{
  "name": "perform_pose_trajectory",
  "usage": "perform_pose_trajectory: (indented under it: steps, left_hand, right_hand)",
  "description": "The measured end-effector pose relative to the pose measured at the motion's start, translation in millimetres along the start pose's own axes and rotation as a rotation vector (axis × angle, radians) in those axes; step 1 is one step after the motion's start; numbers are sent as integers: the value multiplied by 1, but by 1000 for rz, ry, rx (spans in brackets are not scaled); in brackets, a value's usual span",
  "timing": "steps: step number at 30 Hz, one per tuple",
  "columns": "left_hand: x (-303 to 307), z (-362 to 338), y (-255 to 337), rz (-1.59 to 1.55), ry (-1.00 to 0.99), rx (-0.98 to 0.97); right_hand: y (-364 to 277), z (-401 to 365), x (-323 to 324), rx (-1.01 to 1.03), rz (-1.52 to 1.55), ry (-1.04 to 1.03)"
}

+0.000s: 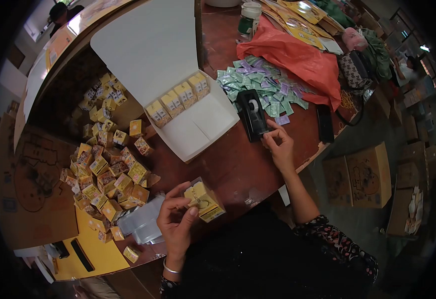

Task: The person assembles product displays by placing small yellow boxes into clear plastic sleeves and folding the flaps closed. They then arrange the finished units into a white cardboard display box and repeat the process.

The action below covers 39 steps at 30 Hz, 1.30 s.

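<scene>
My left hand (177, 219) grips a small yellow printed box (205, 200) with clear plastic showing at its top, held over the table's front edge. My right hand (280, 144) reaches to the near end of a black tape dispenser (250, 114). Thumb and index finger pinch together there, apparently on the end of the clear tape; the strip itself is hard to see. Behind the left hand lie clear plastic sleeves (145, 222). An open white carton (203, 127) stands between the hands and the back, with a row of yellow boxes (178, 99) along its far side.
Many small yellow boxes (108, 174) are heaped on the left, spilling from a cardboard box. Green and purple sachets (263, 82) lie behind the dispenser, beside a red plastic bag (297, 57). A dark phone-like object (325, 123) rests at the right edge. Cartons (360, 177) stand on the floor.
</scene>
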<state>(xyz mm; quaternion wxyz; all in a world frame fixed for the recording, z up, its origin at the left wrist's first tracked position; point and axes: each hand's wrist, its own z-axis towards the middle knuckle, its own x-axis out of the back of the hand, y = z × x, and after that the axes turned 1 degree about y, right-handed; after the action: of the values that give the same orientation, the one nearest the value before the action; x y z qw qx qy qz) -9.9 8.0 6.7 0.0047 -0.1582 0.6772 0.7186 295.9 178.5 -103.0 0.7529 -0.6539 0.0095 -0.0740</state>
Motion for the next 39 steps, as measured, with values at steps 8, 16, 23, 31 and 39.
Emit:
perform_pose_trajectory:
  steps: [8, 16, 23, 31, 39]
  left_hand:
    - [-4, 14, 4, 203, 60, -227]
    - [-16, 19, 12, 510, 38, -437]
    - [-10, 16, 7, 628, 41, -545]
    - [-10, 18, 11, 513, 43, -447]
    - [-10, 19, 16, 329, 73, -295]
  right_hand:
    - [-45, -14, -4, 197, -99, 23]
    - [-164, -68, -85, -102, 398, -635]
    - [-159, -76, -111, -39, 325, -647]
    - [-157, -64, -114, 261, -18, -432]
    - [-154, -31, -115, 1089, -257, -549]
